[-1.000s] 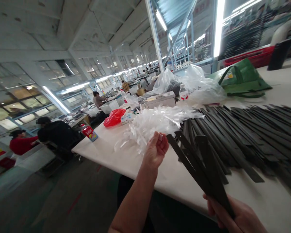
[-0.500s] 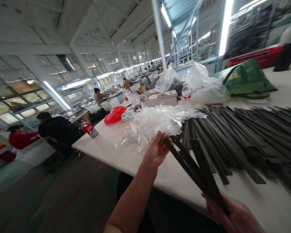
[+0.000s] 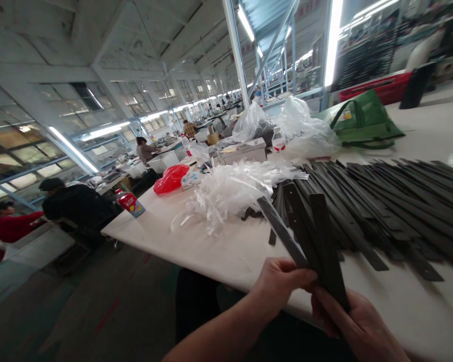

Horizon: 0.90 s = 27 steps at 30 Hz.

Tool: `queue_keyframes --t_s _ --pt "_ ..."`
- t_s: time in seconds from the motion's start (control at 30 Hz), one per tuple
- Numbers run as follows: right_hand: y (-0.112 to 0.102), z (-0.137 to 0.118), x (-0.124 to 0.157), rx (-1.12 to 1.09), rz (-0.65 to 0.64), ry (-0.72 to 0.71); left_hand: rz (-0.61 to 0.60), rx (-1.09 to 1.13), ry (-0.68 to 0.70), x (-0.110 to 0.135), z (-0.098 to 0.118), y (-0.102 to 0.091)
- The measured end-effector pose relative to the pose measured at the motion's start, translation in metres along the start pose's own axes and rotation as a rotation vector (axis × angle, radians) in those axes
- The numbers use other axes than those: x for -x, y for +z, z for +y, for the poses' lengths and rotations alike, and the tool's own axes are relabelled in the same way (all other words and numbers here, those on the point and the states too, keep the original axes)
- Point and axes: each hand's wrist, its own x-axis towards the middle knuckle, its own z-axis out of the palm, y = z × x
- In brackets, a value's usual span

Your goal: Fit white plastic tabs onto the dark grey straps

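Observation:
My right hand (image 3: 353, 324) grips the lower ends of a few long dark flat strips (image 3: 311, 234), which fan upward over the white table (image 3: 219, 251). My left hand (image 3: 281, 281) pinches the leftmost strip low down, close beside my right hand. Behind them a large spread of the same dark strips (image 3: 392, 201) lies side by side on the table. A heap of clear plastic sleeves (image 3: 230, 188) sits to the left of that spread.
A red plastic bag (image 3: 169, 178), a red carton (image 3: 130, 203), a white box (image 3: 241, 151), clear bags (image 3: 305, 128) and a green tote (image 3: 362, 120) stand further back. People sit at tables on the left (image 3: 73, 203). The table edge runs just before my hands.
My left hand has slid from the strips' upper tips down to their base beside my right hand. The fanned strips stand more upright.

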Motion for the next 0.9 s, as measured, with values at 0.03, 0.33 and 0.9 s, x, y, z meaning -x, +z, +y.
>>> queue_keyframes --t_s 0.03,0.33,0.9 --pt "0.0 0.002 0.001 -0.017 0.007 -0.003 -0.002 0.008 0.003 -0.001 0.002 0.0" --pt "-0.001 0.009 -0.001 -0.056 0.035 0.003 0.123 0.15 0.083 -0.008 -0.005 0.002" --pt "-0.001 0.008 -0.004 -0.015 0.031 0.02 0.159 0.158 0.098 0.011 -0.013 0.009"
